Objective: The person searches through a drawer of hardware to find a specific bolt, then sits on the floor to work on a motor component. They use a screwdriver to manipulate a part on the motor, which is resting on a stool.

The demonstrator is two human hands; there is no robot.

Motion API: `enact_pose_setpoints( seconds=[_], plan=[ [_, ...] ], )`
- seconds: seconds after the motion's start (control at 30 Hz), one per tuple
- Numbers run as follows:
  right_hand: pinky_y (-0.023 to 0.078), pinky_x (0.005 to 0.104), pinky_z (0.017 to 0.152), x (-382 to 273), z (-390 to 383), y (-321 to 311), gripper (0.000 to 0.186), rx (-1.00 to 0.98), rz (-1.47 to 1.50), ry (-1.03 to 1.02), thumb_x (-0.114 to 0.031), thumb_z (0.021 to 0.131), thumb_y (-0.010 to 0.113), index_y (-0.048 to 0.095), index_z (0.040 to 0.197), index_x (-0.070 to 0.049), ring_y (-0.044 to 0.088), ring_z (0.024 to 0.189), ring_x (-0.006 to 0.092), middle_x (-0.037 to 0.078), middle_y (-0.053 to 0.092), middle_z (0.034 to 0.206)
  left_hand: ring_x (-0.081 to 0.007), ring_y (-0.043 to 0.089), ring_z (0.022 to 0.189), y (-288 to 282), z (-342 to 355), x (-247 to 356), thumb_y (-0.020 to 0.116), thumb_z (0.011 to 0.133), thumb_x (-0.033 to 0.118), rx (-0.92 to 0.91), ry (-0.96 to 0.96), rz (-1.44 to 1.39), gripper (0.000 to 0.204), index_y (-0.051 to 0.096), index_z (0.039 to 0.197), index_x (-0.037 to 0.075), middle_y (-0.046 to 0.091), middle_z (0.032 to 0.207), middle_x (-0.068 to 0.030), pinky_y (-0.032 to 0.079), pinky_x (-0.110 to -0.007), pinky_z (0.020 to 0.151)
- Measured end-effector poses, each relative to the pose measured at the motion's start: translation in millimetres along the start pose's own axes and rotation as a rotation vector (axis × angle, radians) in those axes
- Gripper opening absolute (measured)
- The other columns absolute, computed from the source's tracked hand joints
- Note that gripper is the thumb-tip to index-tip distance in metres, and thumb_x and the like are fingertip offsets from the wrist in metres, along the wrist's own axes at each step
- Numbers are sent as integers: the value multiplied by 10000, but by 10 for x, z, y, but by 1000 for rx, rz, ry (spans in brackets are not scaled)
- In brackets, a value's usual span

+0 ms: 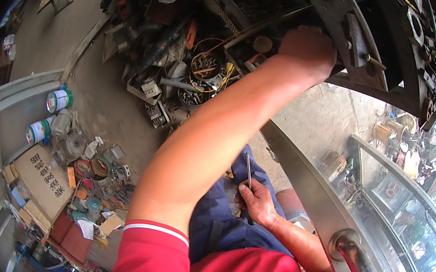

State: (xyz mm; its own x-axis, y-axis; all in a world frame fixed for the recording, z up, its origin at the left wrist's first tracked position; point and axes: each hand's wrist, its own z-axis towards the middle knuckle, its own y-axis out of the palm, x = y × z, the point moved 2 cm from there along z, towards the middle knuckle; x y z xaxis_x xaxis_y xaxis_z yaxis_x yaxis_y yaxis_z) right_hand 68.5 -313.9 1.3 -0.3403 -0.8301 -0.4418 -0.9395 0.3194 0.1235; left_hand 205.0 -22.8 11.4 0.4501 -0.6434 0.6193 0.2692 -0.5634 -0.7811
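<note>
My left arm stretches up and across the view. At its end my left hand (pixel 307 50) reaches into a dark, cluttered open drawer (pixel 240 41), its back toward me and its fingers hidden. A round yellowish piece (pixel 262 44) lies beside that hand in the drawer. Lower down, in front of my blue trousers, my right hand (pixel 257 200) is closed around a screwdriver (pixel 248 166). The slim metal shaft points upward and away from me; part of a dark handle shows beneath the fist.
A glass door with a metal frame (pixel 306 175) and a curved handle (pixel 353 255) stands close at my right. Tubs of small metal parts (pixel 205 67) sit below the drawer. Paint cans (pixel 59 100), a cardboard sheet (pixel 40 172) and mixed scrap cover the floor at left.
</note>
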Motion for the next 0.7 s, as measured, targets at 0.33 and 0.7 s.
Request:
enact_pose_setpoints(
  seconds=[0.33,0.7],
  plan=[
    [471,275,581,7,-12,30,231,-5,-55,11,-245,1013,506,552,941,-30,562,632,101,37,631,734,-319,679,1020,16,202,-78,570,829,159,-127,21,86,257,727,1016,79,705,1073,-158,539,-438,870],
    [486,291,614,55,16,-4,223,-14,-67,-4,-223,1001,514,546,949,-9,578,657,113,52,627,742,-333,621,1014,-397,60,-380,603,833,187,396,189,336,240,688,992,27,630,1084,-180,535,-433,847]
  ],
)
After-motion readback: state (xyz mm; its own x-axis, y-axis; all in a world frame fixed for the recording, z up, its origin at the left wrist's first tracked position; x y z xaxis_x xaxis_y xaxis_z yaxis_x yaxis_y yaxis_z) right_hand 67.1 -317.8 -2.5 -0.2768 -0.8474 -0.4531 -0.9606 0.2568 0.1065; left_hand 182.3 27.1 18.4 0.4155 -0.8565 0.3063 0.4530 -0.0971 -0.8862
